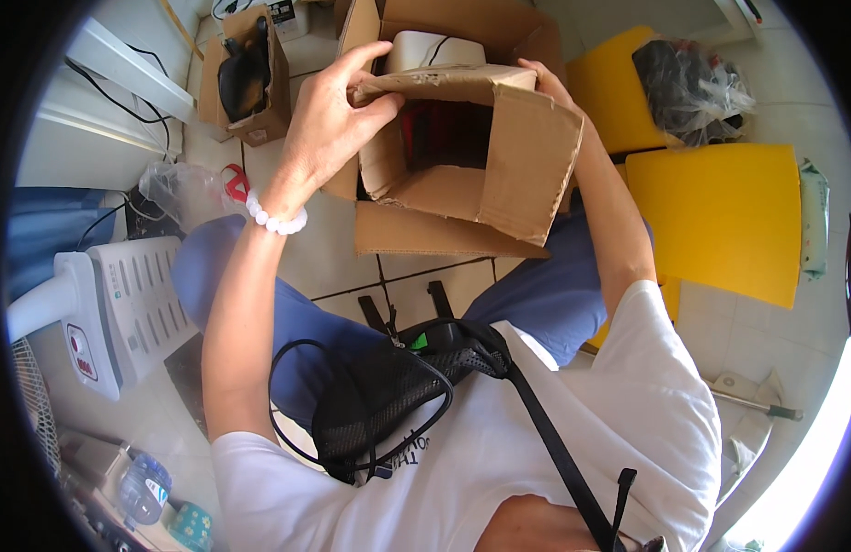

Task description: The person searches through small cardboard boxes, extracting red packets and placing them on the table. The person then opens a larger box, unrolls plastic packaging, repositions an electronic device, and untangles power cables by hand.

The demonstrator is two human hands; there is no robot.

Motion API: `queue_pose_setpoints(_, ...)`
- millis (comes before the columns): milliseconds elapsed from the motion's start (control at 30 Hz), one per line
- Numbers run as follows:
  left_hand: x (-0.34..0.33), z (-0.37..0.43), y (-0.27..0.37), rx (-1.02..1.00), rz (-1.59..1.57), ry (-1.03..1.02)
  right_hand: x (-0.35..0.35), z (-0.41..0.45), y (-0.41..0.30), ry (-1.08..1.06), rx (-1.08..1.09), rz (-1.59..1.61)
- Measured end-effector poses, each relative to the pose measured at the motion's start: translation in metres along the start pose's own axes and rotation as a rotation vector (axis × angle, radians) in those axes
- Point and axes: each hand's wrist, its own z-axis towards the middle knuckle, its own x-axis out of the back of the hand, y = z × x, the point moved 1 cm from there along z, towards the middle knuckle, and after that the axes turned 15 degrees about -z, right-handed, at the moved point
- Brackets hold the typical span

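Observation:
Both my hands hold a small open cardboard box (529, 165), tilted so its mouth faces me. My left hand (335, 117) grips the upper left edge, thumb at the opening and fingers over the outside. At the upper right corner is my right hand (553, 86), mostly hidden behind a raised flap. Dark and red contents (439, 134) show inside, too shadowed to identify. Behind and below the small box stands a larger open cardboard box (460, 14). In it sits a white appliance (435, 50) with a black cord.
Left stands a cardboard carton (277, 103) with a black pan (242, 86), near a clear plastic bag (183, 193). Yellow panels (715, 221) and a bagged dark bundle (694, 90) lie right. A fan base (94, 324) and water bottle (143, 486) stand lower left.

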Motion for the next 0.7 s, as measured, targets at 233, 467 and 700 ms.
queue_pose_setpoints(233, -0.006, -0.003, -0.017, -0.24, 0.227, -0.021, -0.014, 0.005, 0.003, -0.002, -0.1, -0.125)
queue_pose_setpoints(467, -0.022, 0.005, -0.023, -0.252, 0.356, 0.002, 0.049, 0.043, 0.007, 0.224, 0.306, -0.237)
queue_pose_setpoints(700, -0.022, 0.003, -0.035, -0.107, 0.571, 0.098, -0.039, -0.09, -0.04, 0.686, 0.955, -0.613)
